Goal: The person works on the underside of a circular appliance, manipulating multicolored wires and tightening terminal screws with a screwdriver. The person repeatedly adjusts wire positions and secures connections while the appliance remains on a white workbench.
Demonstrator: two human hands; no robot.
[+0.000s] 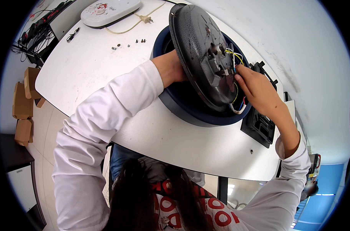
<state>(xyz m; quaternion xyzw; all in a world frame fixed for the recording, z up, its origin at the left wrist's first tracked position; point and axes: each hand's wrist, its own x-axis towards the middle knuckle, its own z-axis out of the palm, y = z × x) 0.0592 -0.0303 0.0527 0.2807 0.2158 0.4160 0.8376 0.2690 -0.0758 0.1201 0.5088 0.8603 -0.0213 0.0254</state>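
Observation:
A black oval metal plate (198, 46) with fittings on its face stands tilted up in a dark blue round housing (182, 109) on the white table. My left hand (168, 66) reaches behind the plate's left edge, its fingers hidden. My right hand (256, 86) is at the plate's right side, thumb and forefinger closed on coloured wires (235, 57) beside a small connector. More wires run down to a white sleeve (238, 109) at the housing's rim.
The white table (78, 65) holds small screws (140, 41), a white appliance (109, 11) with cord and plug, and a black case (259, 127) behind my right arm. Cardboard boxes (22, 100) stand left. A wall rises at back right; another person (310, 188) is at far right.

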